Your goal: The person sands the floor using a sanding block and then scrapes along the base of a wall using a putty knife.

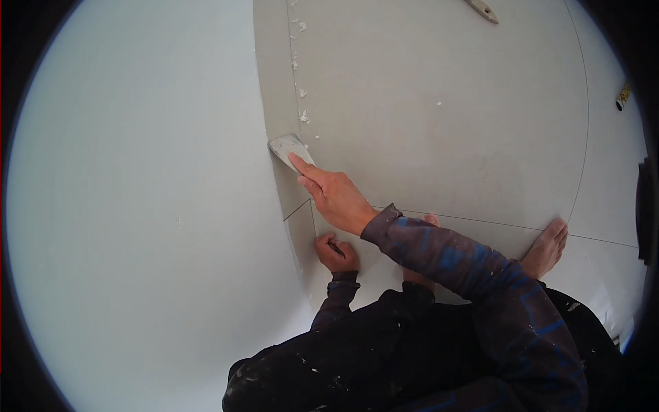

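Observation:
My right hand (336, 199) is closed round a putty knife (292, 147), with its index finger stretched along the blade. The wide end of the blade touches the strip of floor tile right beside the white wall (151, 185). My left hand (336, 253) is a fist low by the wall, nearer my body. Something small and dark shows in the curl of its fingers, too small to name. White crumbs (304, 118) lie along the tile joint beyond the knife.
Large pale tiles (446, 151) with thin dark joints cover the floor. A tool with a wooden handle (483, 9) lies at the top. A small yellow and black cylinder (623, 97) is at the right. My bare foot (547, 248) stands on the tiles.

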`<state>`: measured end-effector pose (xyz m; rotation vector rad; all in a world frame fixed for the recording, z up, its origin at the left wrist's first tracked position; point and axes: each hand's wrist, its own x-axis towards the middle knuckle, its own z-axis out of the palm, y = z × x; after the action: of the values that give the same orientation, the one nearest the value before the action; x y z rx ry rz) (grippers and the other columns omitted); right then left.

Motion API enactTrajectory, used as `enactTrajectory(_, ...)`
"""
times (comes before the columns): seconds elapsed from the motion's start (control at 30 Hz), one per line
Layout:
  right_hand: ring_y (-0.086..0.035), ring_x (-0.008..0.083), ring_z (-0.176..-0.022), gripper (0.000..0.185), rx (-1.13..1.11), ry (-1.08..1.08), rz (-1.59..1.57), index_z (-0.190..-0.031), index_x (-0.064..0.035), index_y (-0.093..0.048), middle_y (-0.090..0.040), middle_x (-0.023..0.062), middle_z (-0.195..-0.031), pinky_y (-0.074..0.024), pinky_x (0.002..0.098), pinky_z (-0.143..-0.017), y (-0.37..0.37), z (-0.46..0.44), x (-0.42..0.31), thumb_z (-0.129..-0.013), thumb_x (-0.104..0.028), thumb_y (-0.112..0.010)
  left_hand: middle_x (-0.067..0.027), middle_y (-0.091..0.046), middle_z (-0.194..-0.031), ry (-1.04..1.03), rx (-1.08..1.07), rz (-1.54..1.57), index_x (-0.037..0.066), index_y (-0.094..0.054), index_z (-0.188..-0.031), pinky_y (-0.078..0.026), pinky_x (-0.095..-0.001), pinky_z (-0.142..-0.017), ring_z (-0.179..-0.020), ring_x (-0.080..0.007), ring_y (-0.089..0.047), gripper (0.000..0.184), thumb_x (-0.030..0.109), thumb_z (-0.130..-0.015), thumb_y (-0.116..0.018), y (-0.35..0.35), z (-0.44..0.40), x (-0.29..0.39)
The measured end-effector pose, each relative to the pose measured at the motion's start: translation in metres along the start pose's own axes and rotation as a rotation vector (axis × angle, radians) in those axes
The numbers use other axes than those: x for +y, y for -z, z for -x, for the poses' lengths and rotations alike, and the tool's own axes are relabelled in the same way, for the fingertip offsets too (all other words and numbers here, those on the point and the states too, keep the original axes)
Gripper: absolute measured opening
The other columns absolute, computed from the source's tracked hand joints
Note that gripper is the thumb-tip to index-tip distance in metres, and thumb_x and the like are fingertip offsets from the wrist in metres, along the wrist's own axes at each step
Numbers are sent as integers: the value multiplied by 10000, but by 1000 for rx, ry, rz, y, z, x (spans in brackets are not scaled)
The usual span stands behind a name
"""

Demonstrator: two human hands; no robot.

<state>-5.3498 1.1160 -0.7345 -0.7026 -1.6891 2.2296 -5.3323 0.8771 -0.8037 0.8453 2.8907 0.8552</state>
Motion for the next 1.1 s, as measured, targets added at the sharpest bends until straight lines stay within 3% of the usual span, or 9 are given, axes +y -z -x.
enactTrajectory(0.17, -622, 456, -1142, 478, -124, -143, 7, -1553, -131, -416, -614, 249, -1348, -516, 425, -973, 3, 5, -5, -1086, -215, -472, -116, -488, -873, 9, 2, -3, 4, -553, -1035, -432, -365, -662, -719, -250, -496, 254, 29, -783, -530, -1, -5, 8)
enactTrajectory(0.23, -633, 487, -904, 458, 64, 49, -7, -1527, -168, -460, -693, 262, -1035, -511, 532, -805, -9, 0, 11, -1077, -252, -477, -115, -483, -870, -6, 5, 11, 1, -557, -1037, -429, -364, -660, -720, -248, -489, 257, 26, -784, -524, 0, -3, 8)
enactTrajectory(0.37, -631, 491, -895, 457, 35, 8, -30, -1524, -163, -461, -693, 261, -1027, -509, 530, -809, 6, -20, -6, -1077, -258, -476, -115, -483, -875, -9, 10, 26, -1, -562, -1035, -425, -364, -657, -725, -246, -484, 258, 21, -782, -519, -1, -4, 8)
enactTrajectory(0.47, -624, 498, -928, 465, 106, 124, -33, -1526, -144, -454, -680, 279, -1058, -509, 520, -838, -6, -9, 8, -1078, -266, -473, -119, -489, -888, -26, 17, 20, -3, -568, -1035, -427, -368, -661, -730, -252, -485, 261, 30, -780, -520, 0, -4, 11)
enactTrajectory(0.53, -612, 438, -1207, 482, -68, -36, -80, -1546, -106, -426, -609, 255, -1370, -491, 412, -1026, -7, 16, 9, -1088, -249, -473, -121, -496, -894, -3, -1, 12, -2, -565, -1043, -430, -378, -670, -736, -261, -493, 272, 43, -777, -532, -1, -2, 6)
enactTrajectory(0.73, -650, 374, -1208, 556, -92, 145, 80, -1554, -25, -388, -502, 242, -1517, -503, 420, -1006, 31, 34, 35, -1065, -249, -525, -134, -507, -887, 42, -1, 28, 5, -554, -1037, -435, -404, -694, -750, -282, -502, 262, 52, -779, -539, 2, -4, 16)
enactTrajectory(0.83, -672, 304, -969, 618, -133, -22, 219, -1541, -5, -384, -576, 221, -1399, -546, 387, -886, 101, -2, -10, -1009, -221, -612, -120, -481, -873, -47, 36, 20, 5, -539, -1061, -426, -384, -675, -736, -258, -487, 259, 39, -804, -529, 3, -8, 16)
enactTrajectory(0.97, -634, 477, -1085, 476, -263, 36, 726, -1377, 45, -505, -639, 314, -1214, -513, 499, -945, 198, -42, -87, -961, -169, -591, -121, -466, -869, -108, 83, 9, 4, -530, -1077, -422, -388, -675, -738, -268, -480, 278, 28, -800, -538, 2, -6, 4)
enactTrajectory(1.1, -642, 292, -752, 301, -500, -275, 1124, -1200, 35, -541, -648, 187, -907, -528, 412, -670, 240, -58, -188, -938, -109, -576, -141, -511, -896, -48, -10, 35, 12, -536, -1161, -443, -468, -752, -817, -334, -519, 413, 96, -769, -634, 4, 0, -2)
